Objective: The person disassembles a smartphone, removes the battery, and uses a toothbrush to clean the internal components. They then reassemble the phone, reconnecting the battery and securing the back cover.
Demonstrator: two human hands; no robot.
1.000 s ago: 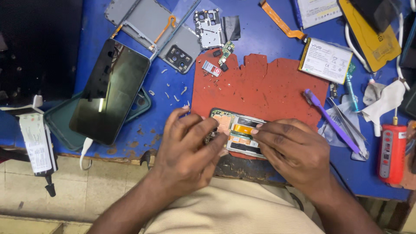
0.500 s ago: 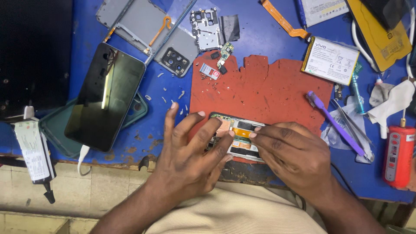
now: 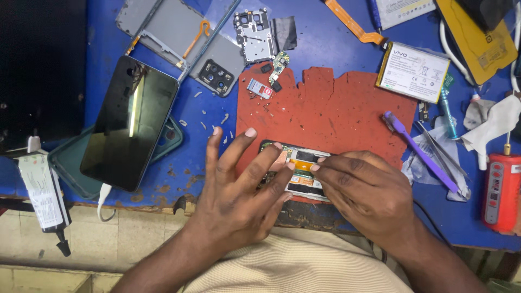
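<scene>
Since a moment ago the left hand [image 3: 239, 190] has opened out: its fingers, then curled over the work, now fan apart with two lifted off the mat, while the right hand [image 3: 369, 190] has stayed put. Nearest the body, both hands rest on an opened phone [image 3: 301, 171] lying at the front edge of the red mat [image 3: 336, 114], its orange and dark inner parts showing between them. The left hand is spread, one fingertip pressing the phone's upper left edge; the right hand's fingers are drawn together, their tips pressing down on the phone's middle, though whether they pinch anything I cannot tell. To the left, one dark-screened phone [image 3: 130, 122] lies on a teal case [image 3: 65, 168], and a white labelled tag [image 3: 40, 187] hangs at the edge of the blue table [image 3: 320, 40]. To the right of the mat lie one purple brush [image 3: 415, 149] and one pair of tweezers [image 3: 442, 157] on a clear wrapper, with one red cylinder-like tool [image 3: 502, 190] further right. Farther off, one white rectangular battery [image 3: 412, 70] with a printed label lies just beyond the mat's right corner. At the far side are one grey back frame [image 3: 179, 38] with a camera block, one metal shield plate [image 3: 255, 35], one orange flex strip [image 3: 355, 24] and one yellow packet [image 3: 477, 38].
</scene>
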